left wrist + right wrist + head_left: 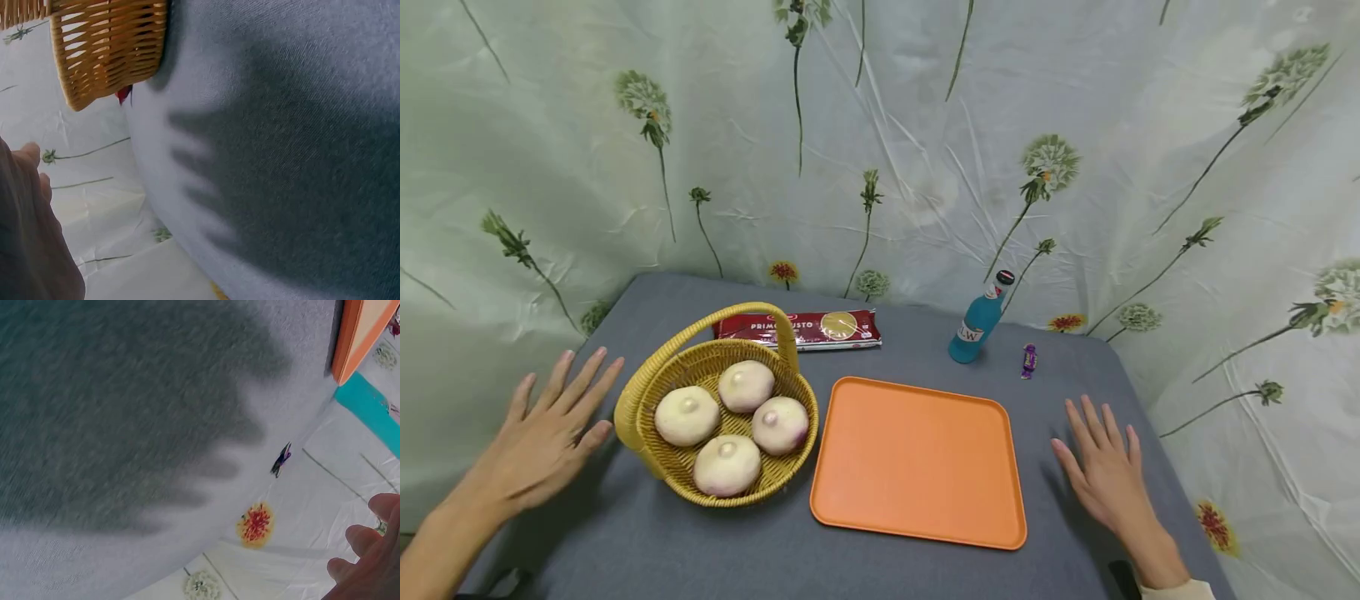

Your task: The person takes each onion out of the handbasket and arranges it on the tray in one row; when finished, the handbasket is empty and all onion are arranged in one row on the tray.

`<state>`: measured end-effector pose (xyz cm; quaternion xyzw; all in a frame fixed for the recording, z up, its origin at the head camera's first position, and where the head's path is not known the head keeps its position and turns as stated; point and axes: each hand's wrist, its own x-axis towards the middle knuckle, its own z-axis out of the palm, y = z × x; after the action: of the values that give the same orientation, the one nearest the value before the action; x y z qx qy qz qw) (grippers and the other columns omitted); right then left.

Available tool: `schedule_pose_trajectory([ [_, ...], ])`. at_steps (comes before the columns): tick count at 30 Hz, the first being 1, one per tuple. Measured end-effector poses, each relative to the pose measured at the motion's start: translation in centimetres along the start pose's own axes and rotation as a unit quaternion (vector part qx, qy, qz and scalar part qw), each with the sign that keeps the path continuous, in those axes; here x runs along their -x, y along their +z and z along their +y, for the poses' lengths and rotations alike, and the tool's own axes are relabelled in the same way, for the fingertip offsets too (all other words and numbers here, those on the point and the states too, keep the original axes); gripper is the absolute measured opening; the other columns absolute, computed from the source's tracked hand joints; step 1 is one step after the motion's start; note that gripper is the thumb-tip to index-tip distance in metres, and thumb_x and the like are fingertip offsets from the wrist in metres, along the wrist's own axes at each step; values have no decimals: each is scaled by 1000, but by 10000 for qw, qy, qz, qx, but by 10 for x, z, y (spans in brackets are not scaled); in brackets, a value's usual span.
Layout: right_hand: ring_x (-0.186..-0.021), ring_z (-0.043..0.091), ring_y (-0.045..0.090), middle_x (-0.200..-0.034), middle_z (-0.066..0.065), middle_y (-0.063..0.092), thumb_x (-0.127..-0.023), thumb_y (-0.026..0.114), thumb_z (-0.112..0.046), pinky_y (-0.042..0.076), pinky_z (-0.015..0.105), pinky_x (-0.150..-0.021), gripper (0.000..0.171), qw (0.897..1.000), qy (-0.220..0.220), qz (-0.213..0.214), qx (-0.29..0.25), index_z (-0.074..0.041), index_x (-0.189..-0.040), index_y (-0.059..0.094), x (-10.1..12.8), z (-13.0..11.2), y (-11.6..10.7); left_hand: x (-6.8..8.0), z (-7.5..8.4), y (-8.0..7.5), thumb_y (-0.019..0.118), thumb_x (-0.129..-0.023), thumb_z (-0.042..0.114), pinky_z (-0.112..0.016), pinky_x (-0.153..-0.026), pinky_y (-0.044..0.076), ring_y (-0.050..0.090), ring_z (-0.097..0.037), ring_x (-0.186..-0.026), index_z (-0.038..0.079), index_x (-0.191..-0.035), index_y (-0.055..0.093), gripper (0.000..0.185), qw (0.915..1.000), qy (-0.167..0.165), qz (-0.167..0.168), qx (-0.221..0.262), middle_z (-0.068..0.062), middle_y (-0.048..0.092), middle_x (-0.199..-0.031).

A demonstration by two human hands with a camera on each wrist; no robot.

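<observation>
Both hands hover with fingers straight and spread, holding nothing: the left hand [542,437] just beside the yellow wicker basket [647,392], the right hand [1105,471] near the orange tray [917,458]. Woven, with an arched handle, the basket sits on the grey counter [700,550] left of the tray, holding four pale round buns [727,463].

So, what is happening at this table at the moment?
A person holds both hands open above a grey table, gripping nothing. The left hand is beside a yellow wicker basket with four round pale buns. The right hand is to the right of an empty orange tray. Behind lie a pasta packet, a blue bottle and a small candy.
</observation>
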<state>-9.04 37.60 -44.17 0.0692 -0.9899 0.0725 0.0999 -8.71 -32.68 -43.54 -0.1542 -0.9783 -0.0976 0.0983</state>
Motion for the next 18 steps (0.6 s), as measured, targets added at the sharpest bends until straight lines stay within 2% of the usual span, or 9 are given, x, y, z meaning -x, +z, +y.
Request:
schedule_pose_trajectory([
  [7, -152, 42, 10, -164, 20, 24, -106, 45, -42, 1, 68, -116, 64, 9999, -84, 78, -47, -14, -160, 25, -4, -8, 6, 0, 7, 6, 52, -98, 56, -56, -118, -19, -17, -22, -154, 25, -163, 8, 85, 9990, 276, 94, 327, 5, -5, -170],
  [13, -151, 43, 13, -164, 19, 25, -106, 45, -43, 1, 67, -116, 64, 9999, -117, 61, -38, -14, -159, 27, -7, -15, 9, 1, 14, 11, 58, -89, 67, -55, -118, -20, -19, -22, -153, 22, -163, 3, 103, 9984, 261, 68, 488, 6, -10, -169],
  [18, -150, 44, 14, -164, 19, 24, -106, 46, -43, 1, 67, -116, 63, 9999, -127, 38, -101, -12, -158, 29, -10, -22, 10, 3, 20, 13, 62, -86, 66, -51, -118, -21, -19, -21, -153, 22, -163, 1, 107, 9975, 204, 59, 673, 7, -9, -169],
])
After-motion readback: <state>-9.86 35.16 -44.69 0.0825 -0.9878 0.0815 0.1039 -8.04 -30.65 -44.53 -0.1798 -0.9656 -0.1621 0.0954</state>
